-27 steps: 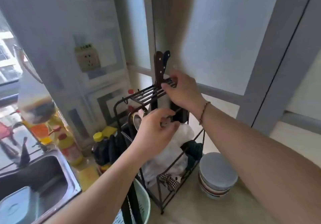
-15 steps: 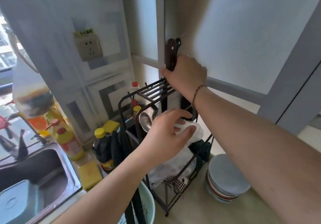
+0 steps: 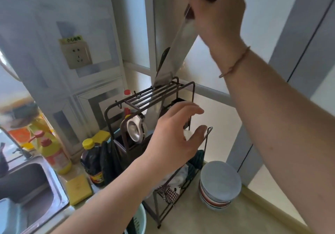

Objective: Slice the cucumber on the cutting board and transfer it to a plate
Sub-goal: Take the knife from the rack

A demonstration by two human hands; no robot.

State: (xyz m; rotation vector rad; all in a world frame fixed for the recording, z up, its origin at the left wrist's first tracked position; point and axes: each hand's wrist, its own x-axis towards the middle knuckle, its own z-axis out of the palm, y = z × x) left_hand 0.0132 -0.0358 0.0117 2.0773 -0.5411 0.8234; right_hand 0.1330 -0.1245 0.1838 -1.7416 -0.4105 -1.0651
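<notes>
Knife (image 3: 178, 39) handle gripped in right hand (image 3: 217, 10) fingers (image 3: 194, 7), blade angling down.

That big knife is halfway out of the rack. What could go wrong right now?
1. The knife still has its lower blade between the bars of the rack; pulled at a tilt, it might catch and jerk.
2. The left hand hovers open beside the rack, close to the blade's lower end, so a sudden release could nick it.
3. The stacked bowls sit on the counter next to the rack and could be hit if the knife swings down.
</notes>
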